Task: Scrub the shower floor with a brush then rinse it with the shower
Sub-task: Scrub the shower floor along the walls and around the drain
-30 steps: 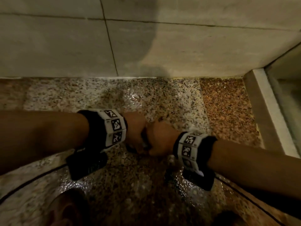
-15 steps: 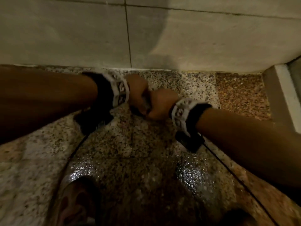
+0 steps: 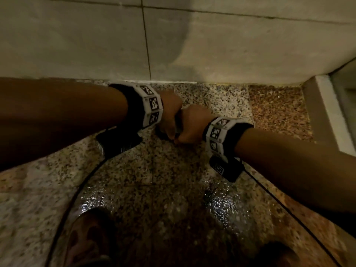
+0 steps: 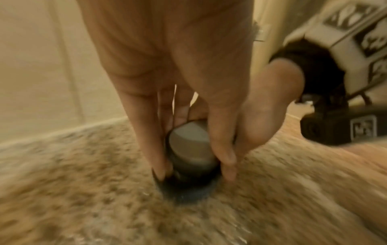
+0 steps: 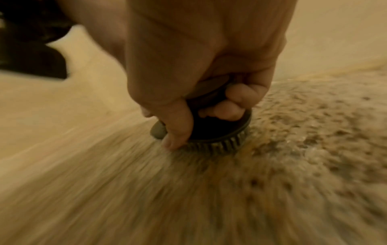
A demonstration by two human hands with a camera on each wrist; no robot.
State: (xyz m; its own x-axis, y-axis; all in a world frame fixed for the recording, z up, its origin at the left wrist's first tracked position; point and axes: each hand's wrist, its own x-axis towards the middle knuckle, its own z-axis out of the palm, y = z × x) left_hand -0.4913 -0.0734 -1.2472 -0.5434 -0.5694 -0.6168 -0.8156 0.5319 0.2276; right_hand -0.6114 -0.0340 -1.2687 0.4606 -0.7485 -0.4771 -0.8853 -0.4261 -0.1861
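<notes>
While both hands clench the brush, left grip, right grip, bristles on speckled floor

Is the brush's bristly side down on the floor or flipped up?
Down. In the right wrist view the brush has its bristles pressed against the speckled floor, while the right hand grips the handle on top.

Your hands sit close to the tiled wall, so little room ahead. Raised curb blocks the far right. Speckled floor toward you is open btwn your arms, wet in the middle. Your left foot and a black cable lie on the near left.
</notes>
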